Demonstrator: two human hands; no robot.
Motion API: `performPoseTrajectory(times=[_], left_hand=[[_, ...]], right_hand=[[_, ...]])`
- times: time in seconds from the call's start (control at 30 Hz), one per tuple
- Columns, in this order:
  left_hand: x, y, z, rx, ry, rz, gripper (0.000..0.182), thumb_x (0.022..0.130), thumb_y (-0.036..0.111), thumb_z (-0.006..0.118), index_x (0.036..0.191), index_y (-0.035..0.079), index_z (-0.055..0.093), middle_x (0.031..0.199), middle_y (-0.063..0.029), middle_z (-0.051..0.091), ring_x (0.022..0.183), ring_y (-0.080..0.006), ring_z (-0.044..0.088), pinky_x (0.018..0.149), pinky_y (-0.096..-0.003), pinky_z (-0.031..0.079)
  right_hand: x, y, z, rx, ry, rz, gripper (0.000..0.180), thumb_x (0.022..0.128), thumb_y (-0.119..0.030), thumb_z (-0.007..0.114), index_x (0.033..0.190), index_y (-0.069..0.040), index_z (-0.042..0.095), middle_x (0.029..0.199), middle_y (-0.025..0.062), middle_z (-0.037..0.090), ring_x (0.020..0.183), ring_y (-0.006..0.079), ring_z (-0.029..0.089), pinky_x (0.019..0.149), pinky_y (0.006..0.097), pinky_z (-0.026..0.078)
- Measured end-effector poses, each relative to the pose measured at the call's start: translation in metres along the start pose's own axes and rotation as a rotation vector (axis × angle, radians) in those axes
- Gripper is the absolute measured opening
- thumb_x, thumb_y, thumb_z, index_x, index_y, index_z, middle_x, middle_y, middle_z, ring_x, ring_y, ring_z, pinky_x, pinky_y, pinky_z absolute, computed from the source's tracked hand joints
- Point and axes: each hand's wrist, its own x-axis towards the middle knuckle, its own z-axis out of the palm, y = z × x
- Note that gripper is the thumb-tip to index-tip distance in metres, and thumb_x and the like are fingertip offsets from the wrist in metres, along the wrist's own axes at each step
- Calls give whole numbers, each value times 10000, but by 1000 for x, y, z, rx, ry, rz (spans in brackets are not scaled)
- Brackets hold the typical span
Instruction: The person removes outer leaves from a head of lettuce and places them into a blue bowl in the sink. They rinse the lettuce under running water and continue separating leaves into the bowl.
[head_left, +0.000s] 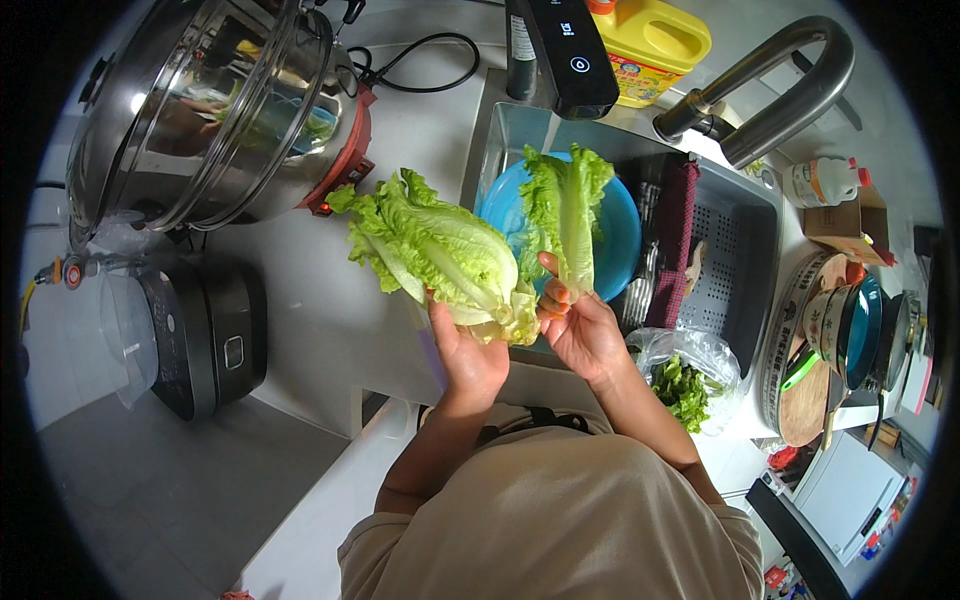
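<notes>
A head of green leaf lettuce (450, 255) rests in my left hand (474, 358), its pale cut base turned to the right. My right hand (589, 337) grips a loose lettuce leaf (576, 225) by its stem end, the leaf standing upright. Behind that leaf, a round blue plastic basin (621, 232) sits in the left part of the steel sink (504, 124). The leaf hides part of the basin's inside. Both hands are in front of the sink's near edge, close together and apart from the basin.
A steel steamer pot (217, 127) and a dark rice cooker (206, 337) stand left. The faucet (787, 82) arches over a grey perforated drain basket (731, 247). Beside the right forearm lies a clear plastic bag of greens (682, 390). A yellow jug (656, 45) stands behind the sink.
</notes>
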Motion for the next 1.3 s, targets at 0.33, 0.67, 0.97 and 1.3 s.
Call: performPoseTrajectory(times=[0.33, 0.67, 0.97, 1.3], left_hand=[[0, -3, -3, -17, 10, -30, 564, 954, 449, 399, 1388, 95, 334, 1342, -63, 448, 1228, -230, 443, 1018, -427, 358], [2, -1, 2, 99, -61, -24, 624, 939, 516, 409, 1408, 115, 315, 1383, -49, 421, 1256, -232, 416, 1032, -430, 336], [-7, 2, 9, -87, -128, -103, 646, 952, 540, 350, 1402, 81, 291, 1385, -73, 381, 1260, -223, 369, 1044, -393, 294], [-7, 2, 7, 37, -242, -10, 619, 939, 403, 503, 1397, 46, 290, 1387, -100, 386, 1279, -242, 383, 1047, -411, 316]], right_hand=[[12, -8, -21, -213, 341, -26, 414, 1010, -254, 379, 1315, 22, 431, 1025, 50, 615, 824, 101, 540, 784, 254, 454], [0, -2, 14, -820, 206, -455, 219, 943, -143, 544, 1138, -46, 534, 976, 34, 578, 876, 124, 523, 832, 252, 406], [-13, 4, 56, -1953, -46, -896, 450, 660, -150, 777, 1067, -83, 596, 1082, 79, 539, 1015, 299, 511, 898, 418, 384], [-11, 1, 48, -1902, 51, -992, 313, 718, -133, 773, 968, -30, 616, 1014, 133, 594, 970, 321, 574, 835, 402, 465]])
